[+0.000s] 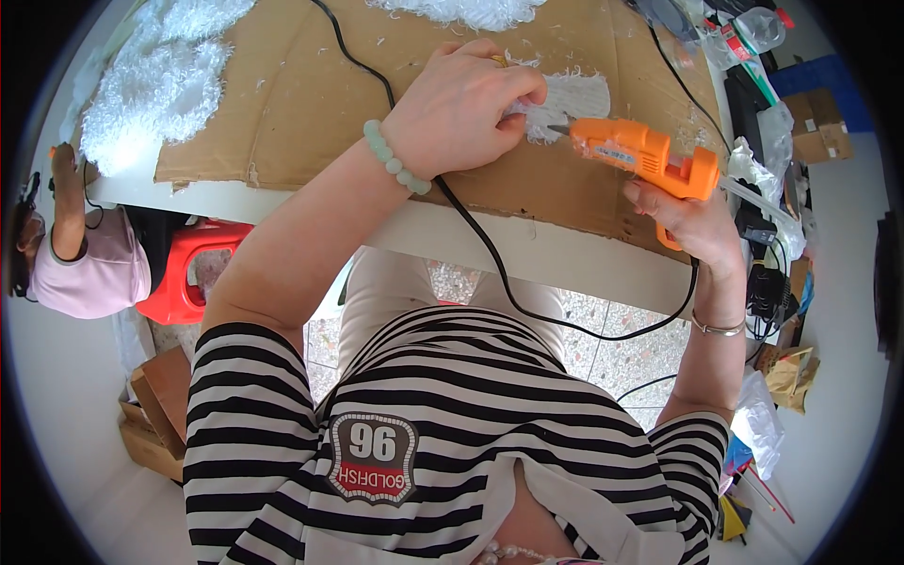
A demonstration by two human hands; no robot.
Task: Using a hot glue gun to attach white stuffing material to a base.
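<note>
A small piece of white fringed fabric point(576, 102) lies on the brown cardboard point(311, 122). My left hand point(471, 111) is closed at its left edge, thumb and fingers pinching it. The curled fingers hide part of that edge. In my right hand point(692, 221) is an orange glue gun point(626, 146), gripped by the handle. Its dark nozzle points left and sits close to the fabric's lower edge; whether they touch I cannot tell. A clear glue stick point(750, 195) juts out of the gun's back. The black cord point(494, 250) loops from the handle under my left wrist.
White fluffy fabric point(155, 99) is heaped at the table's left, more point(461, 9) at the far edge. Plastic bags, a bottle point(758, 30) and black adapters point(767, 287) crowd the right side. Beside a red plastic stool point(193, 268) at left, another person point(89, 254) sits at the table.
</note>
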